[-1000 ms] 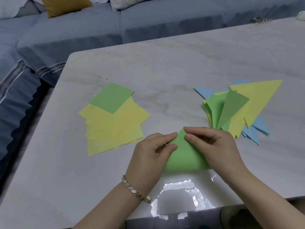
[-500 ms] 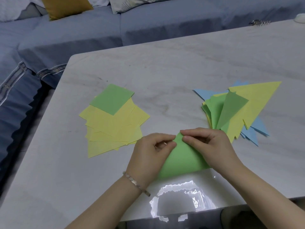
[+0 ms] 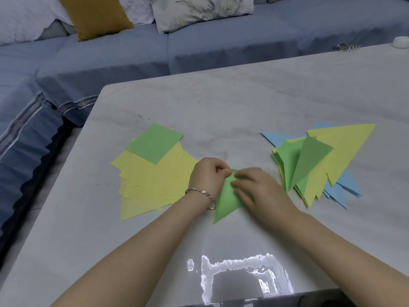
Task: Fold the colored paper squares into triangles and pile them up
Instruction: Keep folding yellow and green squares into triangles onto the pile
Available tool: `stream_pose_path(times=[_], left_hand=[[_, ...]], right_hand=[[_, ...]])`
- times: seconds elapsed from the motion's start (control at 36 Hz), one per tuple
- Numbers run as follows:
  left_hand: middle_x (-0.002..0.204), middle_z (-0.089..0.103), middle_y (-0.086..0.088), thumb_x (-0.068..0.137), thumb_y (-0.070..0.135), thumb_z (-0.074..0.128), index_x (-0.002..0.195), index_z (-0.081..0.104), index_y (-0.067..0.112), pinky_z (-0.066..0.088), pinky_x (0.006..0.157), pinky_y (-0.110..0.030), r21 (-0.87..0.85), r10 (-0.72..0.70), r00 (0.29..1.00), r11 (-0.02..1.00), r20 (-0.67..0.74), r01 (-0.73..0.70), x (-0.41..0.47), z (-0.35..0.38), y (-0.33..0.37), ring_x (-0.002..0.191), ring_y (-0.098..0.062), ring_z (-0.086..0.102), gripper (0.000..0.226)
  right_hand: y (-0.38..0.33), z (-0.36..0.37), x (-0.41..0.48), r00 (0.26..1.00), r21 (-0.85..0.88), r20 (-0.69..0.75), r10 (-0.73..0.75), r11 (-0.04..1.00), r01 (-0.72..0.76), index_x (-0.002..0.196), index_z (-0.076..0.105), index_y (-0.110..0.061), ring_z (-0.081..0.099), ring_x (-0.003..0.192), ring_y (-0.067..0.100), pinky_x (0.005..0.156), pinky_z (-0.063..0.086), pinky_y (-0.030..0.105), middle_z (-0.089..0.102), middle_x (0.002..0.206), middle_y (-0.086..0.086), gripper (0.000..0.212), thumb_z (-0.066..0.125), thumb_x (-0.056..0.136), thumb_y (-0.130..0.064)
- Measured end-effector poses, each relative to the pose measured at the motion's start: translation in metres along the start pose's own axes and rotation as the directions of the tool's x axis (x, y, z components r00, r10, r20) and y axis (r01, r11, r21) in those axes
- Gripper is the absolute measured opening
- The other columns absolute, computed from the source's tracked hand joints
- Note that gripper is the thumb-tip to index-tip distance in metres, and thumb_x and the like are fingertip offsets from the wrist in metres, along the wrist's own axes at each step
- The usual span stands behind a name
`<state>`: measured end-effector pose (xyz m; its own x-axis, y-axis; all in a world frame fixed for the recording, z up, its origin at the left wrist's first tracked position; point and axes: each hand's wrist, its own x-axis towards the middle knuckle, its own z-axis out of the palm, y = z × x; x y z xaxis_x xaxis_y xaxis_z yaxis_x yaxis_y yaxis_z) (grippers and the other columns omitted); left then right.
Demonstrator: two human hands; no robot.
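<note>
In the middle of the table (image 3: 243, 103), right in front of me, there's the green sheet (image 3: 224, 202) I'm working on. It's doubled over into a long triangle, with its sharp tip pointing back toward me and its far end tucked between my two hands.

My left hand (image 3: 209, 173) is curled up at that far corner, fingertips pinching the paper there, so the sheet sits just to the right of and below that hand. There's a bracelet (image 3: 201, 192) on that wrist. My right hand (image 3: 259, 191) lies flat across the sheet's right side, fingers stretched out toward the left and pressing the paper down on the table. It isn't gripping anything, just pushing.

Off to my left is the stack of squares (image 3: 155, 185), mostly yellow and fanned out a bit, with one green square (image 3: 155, 144) on top. My left wrist is over its near right edge.

Off to my right is the pile of triangles (image 3: 321, 165), with green and yellow on top and blue ones poking out underneath. It's near my right hand but not touching it.

Behind the table there's a blue sofa (image 3: 221, 52) with a mustard cushion (image 3: 95, 16).
</note>
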<state>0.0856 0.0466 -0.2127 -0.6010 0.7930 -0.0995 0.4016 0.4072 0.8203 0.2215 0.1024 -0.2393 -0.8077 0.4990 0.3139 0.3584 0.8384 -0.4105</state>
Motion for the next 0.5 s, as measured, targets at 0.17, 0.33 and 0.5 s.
stream_pose_path(times=[0.17, 0.33, 0.5], left_hand=[[0.067, 0.060, 0.001, 0.080, 0.009, 0.063, 0.073, 0.070, 0.009, 0.038, 0.062, -0.021, 0.122, 0.001, 1.000, 0.993, -0.009, 0.000, 0.005, 0.005, -0.018, 0.067, -0.014, 0.053, 0.010], [0.064, 0.061, 0.003, 0.080, 0.008, 0.063, 0.071, 0.070, 0.009, 0.036, 0.055, -0.010, 0.099, 0.038, 0.999, 0.994, -0.003, -0.037, 0.009, 0.005, -0.028, 0.061, -0.007, 0.051, 0.011], [0.064, 0.060, 0.003, 0.080, 0.006, 0.063, 0.071, 0.069, 0.006, 0.035, 0.057, -0.006, 0.075, 0.054, 0.998, 0.996, 0.021, -0.056, 0.010, 0.004, -0.032, 0.060, -0.003, 0.051, 0.011]], right_hand=[[0.005, 0.022, -0.028, 0.987, -0.072, 0.149, -0.063, 0.995, 0.074, 0.100, 0.071, -0.012, 0.063, 0.092, 0.025, 0.083, 0.050, 0.033, 0.067, 0.102, 0.004, 0.044, 0.036, 0.094, -0.038], [-0.005, 0.024, -0.048, 0.979, -0.008, 0.116, -0.167, 0.986, 0.169, 0.107, 0.068, -0.014, 0.050, 0.095, 0.018, 0.089, 0.036, 0.026, 0.063, 0.102, 0.001, 0.048, 0.026, 0.099, -0.035], [-0.008, 0.026, -0.051, 0.987, -0.070, 0.070, -0.147, 0.986, 0.152, 0.105, 0.069, -0.013, 0.051, 0.091, 0.017, 0.094, 0.036, 0.029, 0.064, 0.099, 0.000, 0.041, 0.034, 0.096, -0.033]])
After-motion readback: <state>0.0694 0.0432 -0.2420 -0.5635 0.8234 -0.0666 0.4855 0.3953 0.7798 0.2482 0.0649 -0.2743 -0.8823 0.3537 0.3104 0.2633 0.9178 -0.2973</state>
